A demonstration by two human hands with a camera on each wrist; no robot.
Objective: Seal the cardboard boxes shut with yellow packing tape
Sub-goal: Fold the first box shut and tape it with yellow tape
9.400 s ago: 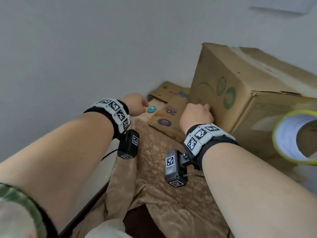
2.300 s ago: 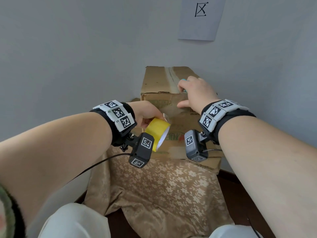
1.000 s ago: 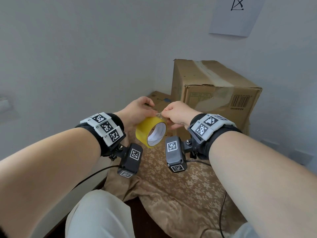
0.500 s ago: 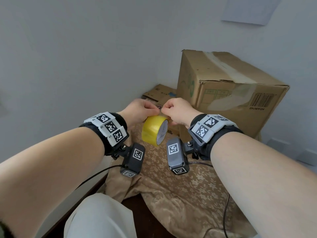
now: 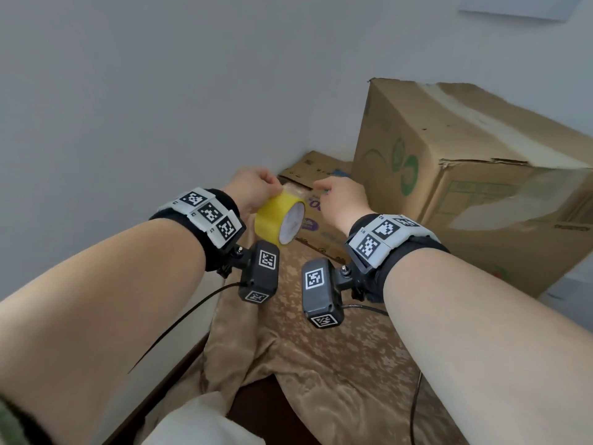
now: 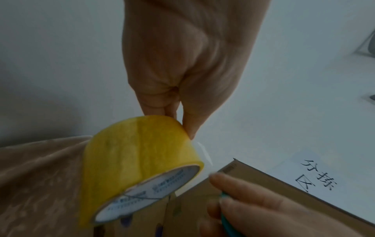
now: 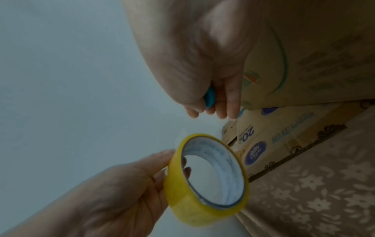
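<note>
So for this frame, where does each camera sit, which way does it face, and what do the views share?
Head: worn on the head, looking down past both forearms at the left hand gripping the tape roll, the right hand and the large box.
Left wrist: looks along the left palm at the roll.
Right wrist: looks along the right palm, a teal tool in it.
All three views show the roll and both hands.

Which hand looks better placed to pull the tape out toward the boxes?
The right hand: it is beside the tape roll, nearer the small flat box. The left hand already grips the roll.
</note>
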